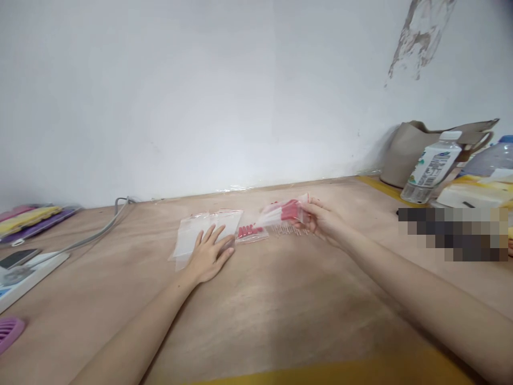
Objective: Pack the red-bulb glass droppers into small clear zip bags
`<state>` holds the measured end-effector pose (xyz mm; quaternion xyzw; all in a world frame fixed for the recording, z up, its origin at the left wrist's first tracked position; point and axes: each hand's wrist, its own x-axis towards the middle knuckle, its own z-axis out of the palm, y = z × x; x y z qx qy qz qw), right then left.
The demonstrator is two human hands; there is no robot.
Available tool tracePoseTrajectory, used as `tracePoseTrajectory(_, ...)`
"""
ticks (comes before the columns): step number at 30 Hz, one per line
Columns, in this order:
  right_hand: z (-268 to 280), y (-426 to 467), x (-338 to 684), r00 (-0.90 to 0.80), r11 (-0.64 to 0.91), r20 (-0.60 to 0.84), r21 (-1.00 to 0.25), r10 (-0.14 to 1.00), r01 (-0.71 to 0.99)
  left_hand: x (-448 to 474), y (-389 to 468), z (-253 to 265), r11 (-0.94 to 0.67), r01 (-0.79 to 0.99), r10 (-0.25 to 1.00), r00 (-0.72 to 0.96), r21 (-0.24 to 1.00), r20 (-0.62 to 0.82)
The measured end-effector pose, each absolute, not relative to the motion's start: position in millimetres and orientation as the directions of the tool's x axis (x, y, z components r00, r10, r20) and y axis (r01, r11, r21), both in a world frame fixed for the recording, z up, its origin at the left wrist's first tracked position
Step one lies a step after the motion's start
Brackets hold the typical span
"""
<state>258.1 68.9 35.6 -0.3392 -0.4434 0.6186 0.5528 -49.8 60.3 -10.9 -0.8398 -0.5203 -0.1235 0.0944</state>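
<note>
My left hand [209, 255] lies with fingers spread over a stack of clear plastic zip bags [188, 235] on the table. Just right of it is a small clear bag [251, 236] with several red pieces in it. Gripped by its right end in my right hand [318, 216], a clear zip bag [282, 212] with red items inside is held just above the table. Beneath that bag lie several thin, pale sticks [284, 230], partly covered by the bag and my hand. What exactly the red items are is too blurred to tell.
A power strip [38, 275] with a grey cable [100, 232] and a phone [20, 259] lie at left, near colourful flat packs [34, 220]. At right stand a plastic bottle [432, 167], a beige bag [404, 152] and a tissue pack [475, 192]. A wall [224, 107] closes the back.
</note>
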Motion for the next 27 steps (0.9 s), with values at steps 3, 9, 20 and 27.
tracePoseTrajectory(3, 28, 84, 217, -0.078, 0.041, 0.09, -0.873, 0.993, -0.487, -53, 64, -13, -0.374, 0.926, 0.918, 0.36, 0.059, 0.167)
tracePoseTrajectory(9, 4, 99, 149, 0.022, -0.013, -0.029, -0.847, 0.999, -0.532, -49, 61, -14, -0.268, 0.961, 0.953, 0.254, 0.066, 0.165)
tracePoseTrajectory(20, 5, 65, 188, -0.378, -0.277, -0.285, -0.958, 0.881, 0.075, -47, 53, -14, -0.092, 0.995, 0.929, 0.096, -0.03, 0.358)
tracePoseTrajectory(27, -11, 58, 246, -0.184, 0.206, 0.152, -0.924, 0.971, 0.322, -74, 69, -13, 0.326, 0.945, 0.916, -0.319, 0.015, 0.242)
